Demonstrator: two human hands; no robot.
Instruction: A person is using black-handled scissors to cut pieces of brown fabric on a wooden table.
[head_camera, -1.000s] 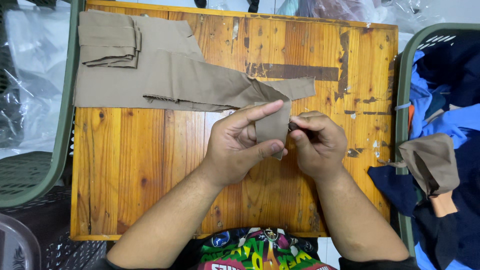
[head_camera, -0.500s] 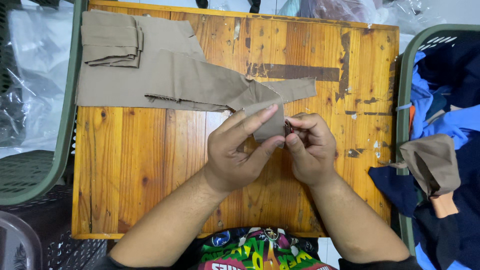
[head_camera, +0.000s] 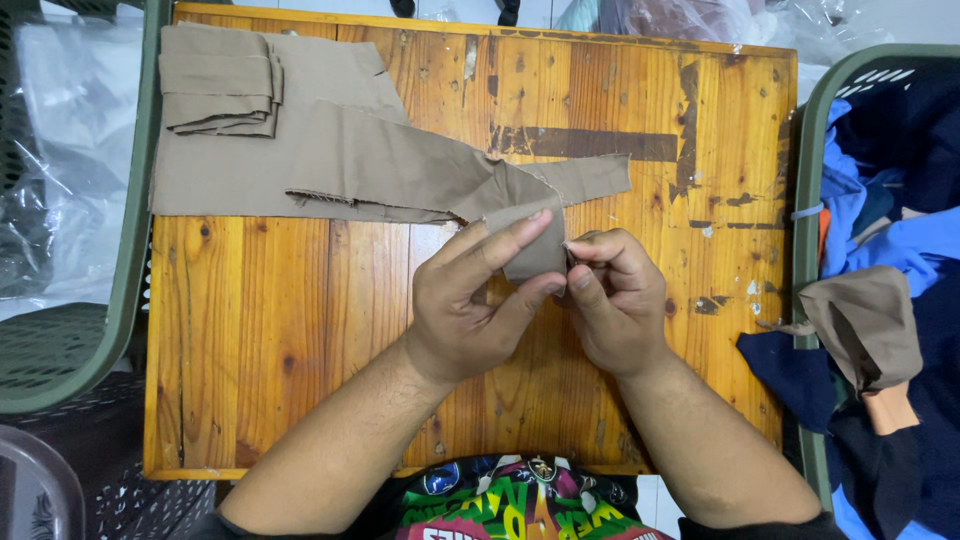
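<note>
— Khaki cloth strip (head_camera: 400, 170): where does it sit, and who has hold of it?

— It lies across the upper left of the wooden worktop (head_camera: 300, 330), and its near end is lifted up between both hands. The left hand (head_camera: 470, 300) pinches that end between thumb and outstretched fingers. The right hand (head_camera: 615, 295) is curled closed just beside it, fingertips pressed at the cloth's edge.

— Is the right one holding anything else?

— Something small and dark shows at its fingertips, but it is too tiny and too hidden to make out. How much of the cloth it grips I cannot tell either; the left hand's fingers cover the spot.

— What about the rest of the cloth?

— A narrow tail runs off to the right over a dark stain on the wood. At the far left corner a folded stack of the same khaki fabric (head_camera: 220, 90) rests on top of it.

— And around the worktop?

— On the right, a green basket (head_camera: 805, 160) holds blue and navy garments, with a brown piece (head_camera: 865, 325) draped over its rim; the frame cuts it off. On the left, another green basket (head_camera: 70, 350) is partly out of view, with clear plastic (head_camera: 70, 150) in it.
</note>
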